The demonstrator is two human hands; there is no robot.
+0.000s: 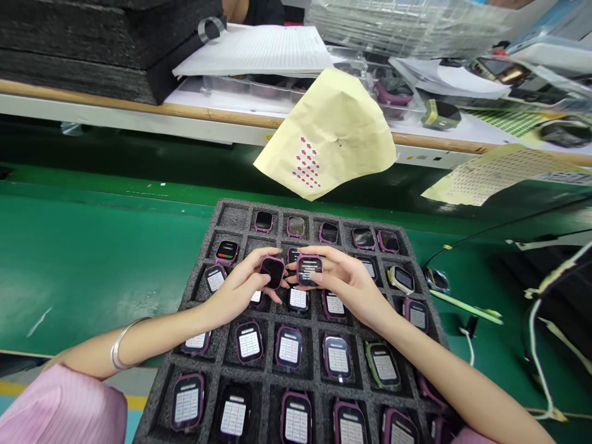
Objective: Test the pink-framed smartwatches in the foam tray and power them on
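Above the dark grey foam tray, my left hand pinches a purple-framed smartwatch whose screen is dark. Close beside it, my right hand grips a second smartwatch, its screen lit with lines of white text. Thumbs rest on the front of both watches. Below them the tray's pockets hold many watch bodies, mostly purple, several showing a white grid on screen. One green-framed watch and one pale-framed watch sit towards the right. My hands and forearms cover part of the tray.
A shelf edge runs across the back, with black foam blocks at left and papers. A yellow sheet with red arrow stickers hangs from it. Cables and a light green stick lie right on the green bench.
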